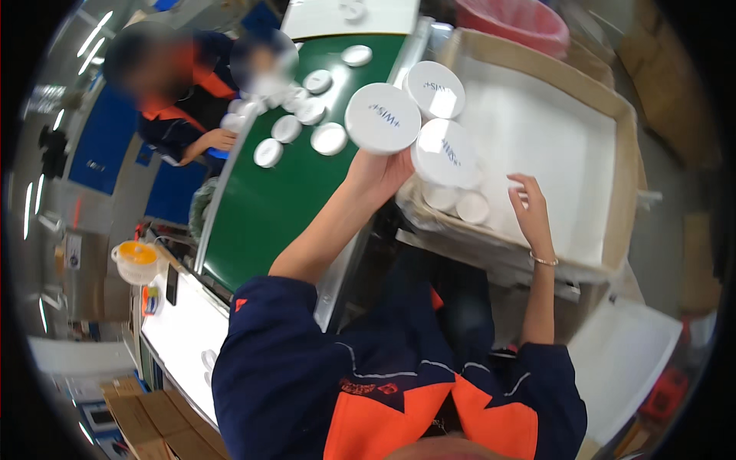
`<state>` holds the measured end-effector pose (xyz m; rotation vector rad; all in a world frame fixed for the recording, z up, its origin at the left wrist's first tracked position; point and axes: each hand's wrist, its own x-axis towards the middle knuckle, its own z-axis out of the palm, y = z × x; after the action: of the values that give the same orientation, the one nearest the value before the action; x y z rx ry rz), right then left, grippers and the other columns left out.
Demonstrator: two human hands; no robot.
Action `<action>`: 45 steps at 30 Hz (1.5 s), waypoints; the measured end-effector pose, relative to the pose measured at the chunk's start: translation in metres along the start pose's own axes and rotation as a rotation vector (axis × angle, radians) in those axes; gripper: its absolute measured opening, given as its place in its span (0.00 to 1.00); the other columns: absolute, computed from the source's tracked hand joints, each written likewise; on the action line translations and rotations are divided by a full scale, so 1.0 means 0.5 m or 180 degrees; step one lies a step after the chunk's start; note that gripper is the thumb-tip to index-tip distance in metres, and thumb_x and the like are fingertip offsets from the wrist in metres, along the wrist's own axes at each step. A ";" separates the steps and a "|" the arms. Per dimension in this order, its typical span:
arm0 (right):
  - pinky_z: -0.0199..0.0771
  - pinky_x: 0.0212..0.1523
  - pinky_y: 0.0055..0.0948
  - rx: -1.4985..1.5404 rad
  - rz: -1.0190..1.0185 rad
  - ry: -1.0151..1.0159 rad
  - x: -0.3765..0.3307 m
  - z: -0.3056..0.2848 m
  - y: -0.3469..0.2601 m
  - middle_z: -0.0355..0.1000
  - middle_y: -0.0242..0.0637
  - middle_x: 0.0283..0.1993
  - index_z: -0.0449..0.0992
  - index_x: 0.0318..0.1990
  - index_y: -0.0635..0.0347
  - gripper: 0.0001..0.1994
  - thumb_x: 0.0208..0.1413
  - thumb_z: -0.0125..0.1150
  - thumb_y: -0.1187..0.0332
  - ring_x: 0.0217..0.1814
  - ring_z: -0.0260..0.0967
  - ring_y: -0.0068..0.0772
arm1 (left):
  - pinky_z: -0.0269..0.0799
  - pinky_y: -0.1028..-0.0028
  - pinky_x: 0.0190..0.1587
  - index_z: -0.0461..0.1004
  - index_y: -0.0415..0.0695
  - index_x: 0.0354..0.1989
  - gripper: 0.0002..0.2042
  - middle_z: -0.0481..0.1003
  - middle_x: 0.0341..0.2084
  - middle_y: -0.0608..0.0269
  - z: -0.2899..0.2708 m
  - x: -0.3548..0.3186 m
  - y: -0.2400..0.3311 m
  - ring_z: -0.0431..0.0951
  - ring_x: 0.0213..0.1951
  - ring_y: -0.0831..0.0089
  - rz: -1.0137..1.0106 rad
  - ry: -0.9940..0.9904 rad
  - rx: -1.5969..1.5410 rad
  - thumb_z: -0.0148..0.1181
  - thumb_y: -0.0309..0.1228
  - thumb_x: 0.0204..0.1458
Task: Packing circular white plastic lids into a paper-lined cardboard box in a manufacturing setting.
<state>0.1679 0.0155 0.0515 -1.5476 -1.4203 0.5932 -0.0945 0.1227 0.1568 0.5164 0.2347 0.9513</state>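
My left hand is raised between the green belt and the tray, gripping white round lids with dark print. One large lid faces up over the fingers. A second lid sits against it on the right, and a third lid lies beyond. The lids hide most of the fingers, so how each one is held cannot be seen. Over the tray's near side, my right hand holds nothing, with fingers apart and slightly bent. Smaller-looking white round pieces lie in the tray's near left corner.
The tray has raised tan walls and a white lining. Several white lids lie on the green belt. Across it, a co-worker's hand is near the belt edge. A pink-lined bin stands behind the tray.
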 end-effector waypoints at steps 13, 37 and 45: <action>0.71 0.32 0.24 -0.0429 0.0483 0.0978 -0.140 -0.137 0.101 0.70 0.38 0.45 0.74 0.43 0.61 0.09 0.58 0.51 0.69 0.39 0.70 0.31 | 0.70 0.64 0.55 0.65 0.41 0.52 0.17 0.72 0.48 0.59 0.113 -0.105 -0.195 0.71 0.52 0.68 -0.1107 -0.0269 -0.1430 0.52 0.36 0.57; 0.72 0.35 0.32 -0.1500 0.0646 0.1478 -0.112 -0.103 0.085 0.71 0.36 0.41 0.73 0.42 0.58 0.09 0.54 0.52 0.69 0.33 0.71 0.32 | 0.72 0.65 0.40 0.70 0.40 0.39 0.11 0.71 0.38 0.55 -0.116 0.224 -0.434 0.76 0.37 0.56 0.0812 -0.2012 0.6452 0.52 0.17 0.45; 0.72 0.45 0.32 -0.1290 0.0659 0.1139 -0.102 -0.096 0.097 0.71 0.39 0.45 0.72 0.43 0.58 0.10 0.54 0.53 0.69 0.43 0.72 0.40 | 0.73 0.60 0.40 0.68 0.47 0.48 0.21 0.64 0.52 0.51 -0.155 0.134 -0.380 0.72 0.45 0.55 0.0136 -0.2596 0.7044 0.57 0.21 0.41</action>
<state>0.2215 -0.0432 0.0201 -2.0212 -1.1569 0.1315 0.0472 0.1125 -0.0056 2.8239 0.4573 0.0334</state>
